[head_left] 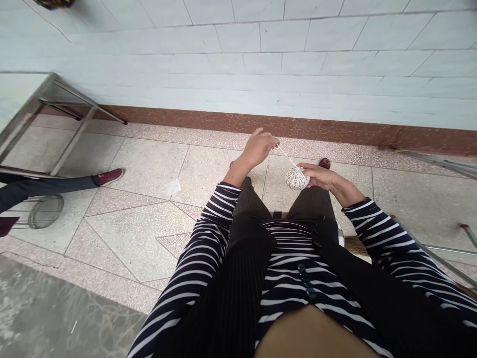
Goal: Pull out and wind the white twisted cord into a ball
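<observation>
Head cam, clock read from frame ctr: you've got the off-white, dark-flecked round ball of wound cord [296, 178] at 3 o'clock, held up over your lap. Your R hand [321, 177] is on its 3 o'clock side, fingers curled on it, gripping. Thin off-white twisted strand [286, 156] runs taut from the ball toward its 10 o'clock, up to your L hand [259, 148], approx 1 o'clock of ctr. L fingertips are pinched on the strand's end; other fingers slightly raised. Hands well apart, only the strand btwn them.

You're in navy-and-white striped sleeves [208, 233] w/ a black ribbed vest [238, 283]; a dark red shoe [324, 163] shows just past the R hand, toward its 12.

At 12: pale tiled wall [283, 37] w/ brown speckled skirting [223, 118] along its foot. Speckled terrazzo floor [149, 154] below, small white scrap [173, 187] lying on it at 9. Btwn 9 & 10, near frame edge: pale-topped table [18, 92] w/ metal legs. Under/beside it, another person's dark trouser leg [55, 191] & maroon shoe [111, 177], round metal ring [46, 211] just below the leg. Approx 4 o'clock: tan bristly bundle [356, 245], partly hidden by your R sleeve.
</observation>
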A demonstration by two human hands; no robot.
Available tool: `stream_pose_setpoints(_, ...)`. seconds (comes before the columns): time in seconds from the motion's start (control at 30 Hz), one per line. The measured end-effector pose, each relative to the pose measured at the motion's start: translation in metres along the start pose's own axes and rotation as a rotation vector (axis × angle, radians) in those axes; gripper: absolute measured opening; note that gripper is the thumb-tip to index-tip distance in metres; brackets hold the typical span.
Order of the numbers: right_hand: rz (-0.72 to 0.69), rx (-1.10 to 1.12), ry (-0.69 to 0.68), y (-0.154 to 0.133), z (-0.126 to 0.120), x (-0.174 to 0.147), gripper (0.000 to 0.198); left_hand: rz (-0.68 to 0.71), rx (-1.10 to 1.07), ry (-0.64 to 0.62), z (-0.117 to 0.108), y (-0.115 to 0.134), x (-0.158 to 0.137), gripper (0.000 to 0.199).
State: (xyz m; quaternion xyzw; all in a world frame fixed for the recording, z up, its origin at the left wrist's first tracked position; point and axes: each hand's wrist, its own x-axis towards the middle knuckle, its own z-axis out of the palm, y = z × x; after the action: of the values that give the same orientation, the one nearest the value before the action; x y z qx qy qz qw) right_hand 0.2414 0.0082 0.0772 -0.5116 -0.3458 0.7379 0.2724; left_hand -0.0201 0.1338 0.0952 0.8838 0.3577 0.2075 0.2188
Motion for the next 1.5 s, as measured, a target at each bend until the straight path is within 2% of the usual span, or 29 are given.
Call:
stream_pose_setpoints(0.1,-0.006,0.074,0.004,-0.002,0.004,-0.006,0.044,-0.045,-0.001,-0.056,0.014,-0.009,0.001,0.025)
stream_pose_setpoints(0.2,-0.034,0.091,0.026,-0.008,0.011,-0.019,0.043,-0.12,-0.078,-0.207,0.045,-0.006,-0.009,0.022)
stream_pose_setpoints(0.27,-0.059,0.062,0.044,-0.016,0.014,-0.027,0.042,-0.176,-0.222,-0.256,0.067,0.004,-0.019,0.017)
stream_pose_setpoints(0.33,-0.073,0.034,0.057,-0.025,0.016,-0.033,0.043,-0.202,-0.424,-0.223,0.081,0.019,-0.029,0.029)
stream_pose_setpoints(0.43,-0.059,0.025,0.049,-0.035,0.014,-0.037,0.049,-0.143,-0.72,-0.1,0.084,0.044,-0.039,0.054)
stream_pose_setpoints(0.53,-0.041,0.051,-0.017,-0.038,0.01,-0.038,0.056,-0.097,-0.868,-0.04,0.075,0.061,-0.044,0.053)
stream_pose_setpoints(0.6,-0.045,0.081,-0.074,-0.036,0.007,-0.038,0.056,-0.131,-0.836,-0.054,0.068,0.066,-0.047,0.041)
stream_pose_setpoints(0.7,-0.044,0.111,-0.128,-0.026,0.005,-0.037,0.052,-0.157,-0.593,-0.042,0.055,0.064,-0.045,0.025)
stream_pose_setpoints(0.87,-0.015,0.13,-0.13,-0.012,0.006,-0.034,0.045,-0.039,-0.054,0.203,0.019,0.052,-0.023,0.023)
stream_pose_setpoints(0.97,-0.034,0.195,-0.116,-0.007,0.006,-0.028,0.045,0.05,0.092,0.243,-0.001,0.049,-0.008,0.023)
stream_pose_setpoints(1.03,-0.056,0.249,-0.097,-0.004,0.005,-0.023,0.045,0.074,0.141,0.255,-0.007,0.047,-0.003,0.024)
stream_pose_setpoints(1.13,-0.091,0.308,-0.065,0.004,0.004,-0.015,0.047,0.051,0.161,0.242,-0.001,0.043,-0.004,0.025)
stream_pose_setpoints(1.27,-0.173,0.312,-0.02,0.009,0.007,-0.014,0.052,-0.035,0.079,0.144,0.026,0.033,-0.017,0.024)
stream_pose_setpoints(1.4,-0.326,0.237,0.05,-0.009,0.009,-0.022,0.052,-0.146,-0.134,-0.004,0.055,0.032,-0.031,0.021)
stream_pose_setpoints(1.5,-0.431,0.176,0.077,-0.033,0.01,-0.024,0.056,-0.19,-0.37,-0.075,0.067,0.039,-0.037,0.027)
